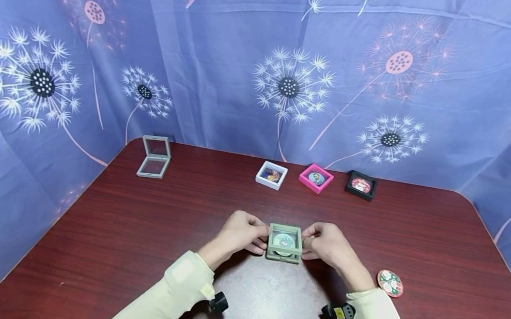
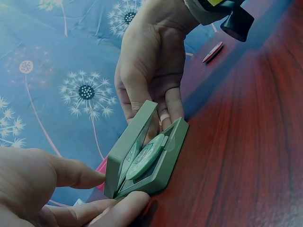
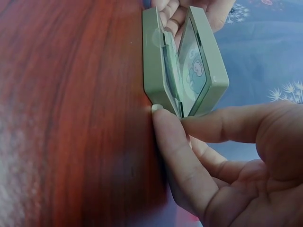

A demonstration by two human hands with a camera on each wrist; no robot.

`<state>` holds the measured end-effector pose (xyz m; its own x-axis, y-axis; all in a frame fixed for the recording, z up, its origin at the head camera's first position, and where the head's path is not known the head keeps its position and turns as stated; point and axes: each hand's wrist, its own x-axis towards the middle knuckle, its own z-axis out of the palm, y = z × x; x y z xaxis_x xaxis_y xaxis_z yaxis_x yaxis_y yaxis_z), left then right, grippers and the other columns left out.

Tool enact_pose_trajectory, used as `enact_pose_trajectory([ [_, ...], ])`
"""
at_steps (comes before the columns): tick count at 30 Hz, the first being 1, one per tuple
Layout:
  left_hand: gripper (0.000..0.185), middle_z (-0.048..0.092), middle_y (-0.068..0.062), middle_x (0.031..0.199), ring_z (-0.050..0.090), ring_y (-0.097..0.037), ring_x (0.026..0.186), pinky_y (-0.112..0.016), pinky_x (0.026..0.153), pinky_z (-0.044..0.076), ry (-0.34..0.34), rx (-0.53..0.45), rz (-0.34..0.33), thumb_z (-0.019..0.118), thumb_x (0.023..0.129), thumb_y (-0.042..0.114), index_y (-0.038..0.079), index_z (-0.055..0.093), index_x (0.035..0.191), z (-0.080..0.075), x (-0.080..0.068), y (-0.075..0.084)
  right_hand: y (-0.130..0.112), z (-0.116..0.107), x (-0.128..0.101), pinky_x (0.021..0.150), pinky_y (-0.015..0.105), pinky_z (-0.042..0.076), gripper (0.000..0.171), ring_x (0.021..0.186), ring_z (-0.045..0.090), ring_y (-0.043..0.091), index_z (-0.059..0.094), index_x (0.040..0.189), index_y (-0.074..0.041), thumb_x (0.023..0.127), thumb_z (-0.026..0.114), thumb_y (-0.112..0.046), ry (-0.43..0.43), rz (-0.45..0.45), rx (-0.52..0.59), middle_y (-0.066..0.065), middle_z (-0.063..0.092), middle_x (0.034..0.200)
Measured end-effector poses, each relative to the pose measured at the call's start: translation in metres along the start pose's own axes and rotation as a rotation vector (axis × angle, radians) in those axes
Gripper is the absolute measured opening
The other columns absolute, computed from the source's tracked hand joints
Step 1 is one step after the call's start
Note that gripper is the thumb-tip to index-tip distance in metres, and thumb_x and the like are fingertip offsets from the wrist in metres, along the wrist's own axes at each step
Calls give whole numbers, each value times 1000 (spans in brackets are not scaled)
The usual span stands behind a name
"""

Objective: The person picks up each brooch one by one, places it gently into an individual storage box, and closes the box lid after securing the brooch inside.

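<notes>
The table [image 1: 214, 191] carries the work near its middle, where two pale sleeves [image 1: 189, 277] angle inward from the person's side. At the ends of these, the left hand [image 1: 240, 231] and the right hand [image 1: 328, 244] face each other, about level. Between them lies a small green case [image 1: 285, 249], to the right of the left hand and to the left of the right one, touched by both, so neither is clearly nearer. It looks about square, with no plain long axis; its hinge runs across the far edge and its mouth faces the person.

Both hands grip the case by its sides, fingers bent, some at the tilted lid [image 2: 130, 141], others low by the base [image 2: 174, 153]. Several fingertips are hidden in the wrist views, so how firmly each presses I can't tell. Inside, a round green badge [image 2: 144, 161] sits between lid and base.
</notes>
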<state>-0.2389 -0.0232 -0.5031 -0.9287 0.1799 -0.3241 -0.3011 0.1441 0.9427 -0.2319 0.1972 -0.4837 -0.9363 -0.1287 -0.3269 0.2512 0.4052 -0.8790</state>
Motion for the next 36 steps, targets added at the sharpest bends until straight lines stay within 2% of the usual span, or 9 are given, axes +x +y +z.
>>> enact_pose_trajectory([
  [3, 15, 73, -16, 84, 72, -17, 67, -32, 63, 65, 4, -1, -3, 71, 94, 4, -9, 75, 100, 0, -1, 1, 0, 0, 0, 73, 43, 66, 13, 76, 74, 27, 62, 106, 17, 98, 54, 10, -2, -3, 9, 20, 64, 92],
  [7, 15, 73, -16, 85, 72, -17, 66, -32, 64, 65, 9, -9, -3, 72, 94, 4, -9, 75, 101, 1, -1, 2, 0, -1, 0, 73, 42, 66, 19, 74, 71, 22, 63, 105, 16, 100, 52, 2, -1, -3, 43, 21, 66, 91],
  [12, 15, 74, -15, 85, 71, -16, 67, -32, 66, 65, 18, -26, 0, 73, 94, 2, -11, 74, 101, 3, -1, 1, 1, -1, 0, 72, 42, 66, 20, 74, 71, 20, 64, 103, 15, 102, 57, -4, -3, -15, 62, 19, 66, 91],
  [25, 21, 74, -16, 94, 73, -18, 74, -30, 67, 65, 34, -42, 29, 75, 90, -3, -14, 72, 108, 4, 0, -1, 2, -2, 1, 72, 41, 66, 15, 75, 73, 22, 63, 101, 16, 100, 62, 1, -23, -36, 56, 21, 69, 91],
  [36, 21, 74, -17, 91, 73, -19, 73, -31, 67, 65, 37, -45, 27, 75, 90, -5, -13, 72, 108, 4, 0, -2, 3, -1, 1, 71, 41, 66, 13, 75, 73, 23, 63, 101, 15, 99, 60, 3, -23, -39, 45, 21, 68, 93],
])
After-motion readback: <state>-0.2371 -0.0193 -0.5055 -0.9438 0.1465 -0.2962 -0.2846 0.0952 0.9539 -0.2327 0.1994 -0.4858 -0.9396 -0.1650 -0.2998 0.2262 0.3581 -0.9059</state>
